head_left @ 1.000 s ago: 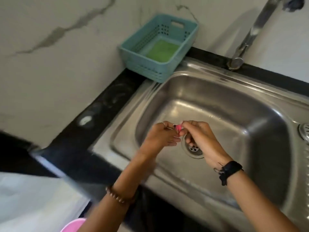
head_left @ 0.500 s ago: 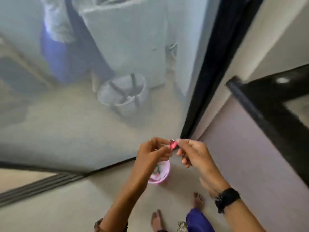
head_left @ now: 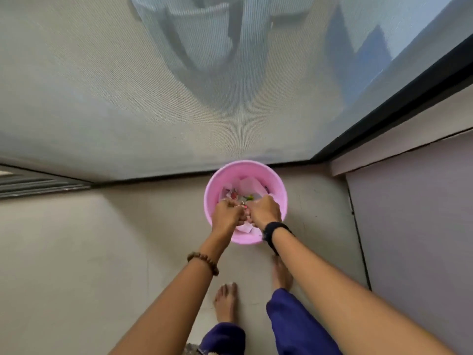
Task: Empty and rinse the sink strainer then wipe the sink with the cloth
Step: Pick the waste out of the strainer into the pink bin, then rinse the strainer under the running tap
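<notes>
Both hands, left hand (head_left: 226, 213) and right hand (head_left: 263, 211), pinch something small and reddish over the pink bin (head_left: 277, 187); release it well inside the rim so nothing spills.

pink bin (head_left: 277, 183) open-topped, its mouth partly filled with scraps (head_left: 249, 187); mesh screen (head_left: 128, 98) just behind; wall (head_left: 414, 226) at right; bare floor (head_left: 89, 252) at left.
</notes>
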Available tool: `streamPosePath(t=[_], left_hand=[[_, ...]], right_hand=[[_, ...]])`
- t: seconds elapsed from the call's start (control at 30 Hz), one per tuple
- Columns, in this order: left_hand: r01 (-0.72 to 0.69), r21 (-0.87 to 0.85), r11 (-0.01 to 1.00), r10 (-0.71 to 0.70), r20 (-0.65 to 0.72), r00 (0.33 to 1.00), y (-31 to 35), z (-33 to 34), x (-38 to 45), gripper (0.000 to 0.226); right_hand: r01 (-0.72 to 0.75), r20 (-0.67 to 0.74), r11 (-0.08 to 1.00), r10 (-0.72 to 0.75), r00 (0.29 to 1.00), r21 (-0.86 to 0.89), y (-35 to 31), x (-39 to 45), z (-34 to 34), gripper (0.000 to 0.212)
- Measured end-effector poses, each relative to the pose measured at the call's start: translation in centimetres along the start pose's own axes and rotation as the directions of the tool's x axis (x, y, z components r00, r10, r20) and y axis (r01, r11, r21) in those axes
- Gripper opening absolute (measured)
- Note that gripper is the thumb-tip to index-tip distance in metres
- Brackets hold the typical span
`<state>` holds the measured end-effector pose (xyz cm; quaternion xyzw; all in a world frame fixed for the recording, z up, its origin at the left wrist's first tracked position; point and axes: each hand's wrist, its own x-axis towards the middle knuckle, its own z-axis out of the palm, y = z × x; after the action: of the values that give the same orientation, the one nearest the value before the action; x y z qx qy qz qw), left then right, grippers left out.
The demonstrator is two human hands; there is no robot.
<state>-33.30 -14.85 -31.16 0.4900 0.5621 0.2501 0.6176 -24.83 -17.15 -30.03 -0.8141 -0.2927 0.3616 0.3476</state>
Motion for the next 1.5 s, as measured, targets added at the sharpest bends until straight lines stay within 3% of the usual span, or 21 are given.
streamPosePath(t=[0.07,0.13,0.2,0.27,0.3,0.37,0.43,0.5,0.67,0.77,0.97,1.13,1.27,1.37,1.5], left_hand=[[-0.067,0.101,0.993,0.062,0.049,0.997,2.9,3.1,2.7,0.01],[-0.095,0.194,0.977,0.079,0.087,0.993,4.6,5.6,5.3,0.039],[-0.081,0.245,0.966,0.071,0.05,0.996,5.2,7.2,7.3,0.05],[-0.042,0.228,0.973,0.051,-0.034,0.998,4.7,8.8,8.5,0.024],[0.001,0.168,0.986,0.012,-0.076,0.997,4.0,9.4,8.8,0.005],[0.129,-0.021,0.991,-0.13,-0.112,0.985,2.4,10.5,8.6,0.02],[0.26,-0.231,0.938,-0.278,-0.049,0.959,1.0,11.8,7.9,0.02],[0.335,-0.334,0.881,-0.345,0.03,0.938,0.3,13.1,6.8,0.019],[0.363,-0.485,0.796,-0.313,0.184,0.932,1.3,15.7,3.8,0.04],[0.317,-0.528,0.788,-0.217,0.244,0.945,2.8,15.2,1.5,0.042],[0.09,-0.554,0.827,0.004,0.166,0.986,6.3,10.0,-2.5,0.038],[-0.06,-0.576,0.815,0.088,0.02,0.996,5.3,1.6,-8.9,0.048],[-0.114,-0.585,0.803,0.029,-0.153,0.988,2.6,-8.2,-15.2,0.05],[-0.169,-0.569,0.805,-0.035,-0.331,0.943,-1.0,-15.6,-20.7,0.041],[-0.112,-0.589,0.8,-0.212,-0.453,0.866,-9.0,-22.7,-26.6,0.042]], right_hand=[[-0.036,-0.066,0.999,0.039,0.997,0.039,-0.9,4.0,-2.2,0.019],[-0.094,-0.085,0.99,0.103,0.991,0.104,-1.3,7.7,-3.9,0.012],[-0.167,-0.071,0.967,0.183,0.981,0.192,-1.0,10.6,-5.2,0.012],[-0.258,-0.027,0.911,0.282,0.959,0.322,0.6,12.4,-6.2,0.018],[-0.307,0.015,0.871,0.327,0.945,0.383,1.7,12.8,-6.5,0.024],[-0.386,0.112,0.786,0.381,0.918,0.484,3.9,12.5,-6.9,0.028],[-0.436,0.202,0.739,0.39,0.899,0.513,5.6,12.0,-7.4,0.025],[-0.465,0.286,0.73,0.367,0.885,0.5,6.3,11.4,-8.5,0.024],[-0.455,0.44,0.74,0.237,0.866,0.495,5.8,9.2,-12.1,0.051],[-0.406,0.475,0.757,0.145,0.868,0.512,4.3,7.5,-13.8,0.051],[-0.214,0.53,0.851,-0.086,0.844,0.479,-1.3,3.8,-13.1,0.051],[-0.15,0.635,0.906,-0.153,0.757,0.397,-4.4,-3.7,-7.0,0.046],[-0.101,0.738,0.93,-0.212,0.641,0.355,-7.2,-12.3,0.8,0.052],[-0.035,0.794,0.946,-0.251,0.553,0.323,-7.9,-19.5,7.4,0.047],[0.062,0.865,0.986,-0.166,0.474,0.156,-4.7,-27.5,16.3,0.033]])
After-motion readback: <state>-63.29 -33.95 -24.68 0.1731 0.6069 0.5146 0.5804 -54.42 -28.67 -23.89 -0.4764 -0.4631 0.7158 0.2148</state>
